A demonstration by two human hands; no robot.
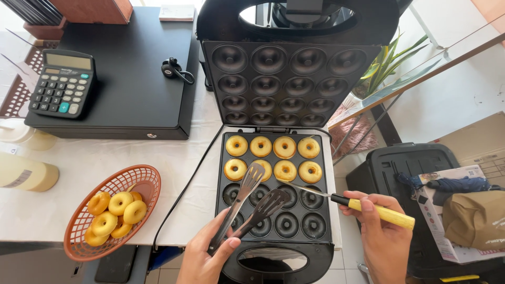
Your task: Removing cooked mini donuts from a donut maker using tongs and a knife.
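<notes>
So the mini donut maker (226, 173) sits dead centre of the frame, lid flipped up, black plates all round. The top two rows of the lower plate have eight golden mini donuts (284, 148) in the wells, nicely browned at the edges; the two rows nearer me are bare black rings.

My left hand (202, 257) is at the bottom centre, fingers wrapped round a pair of slotted metal tongs (251, 197), the tong tips spread a bit, one resting by the second-row donut. My right hand (380, 231) at lower right is pinching a yellow-handled skewer (363, 206), its thin point reaching toward the third row.

Lower left there's an orange plastic basket (139, 181) with a pile of finished donuts (120, 202); its bottom edge hangs off the white table.

Hard to see: both my wrists are cut off by the bottom edge, and the lid's handle is chopped at the top.

Packaging-wise, a cream bottle (26, 176) with a pale label lies at the left edge, and a white printed box (447, 210) sits at the right, too small to read anyway.
</notes>
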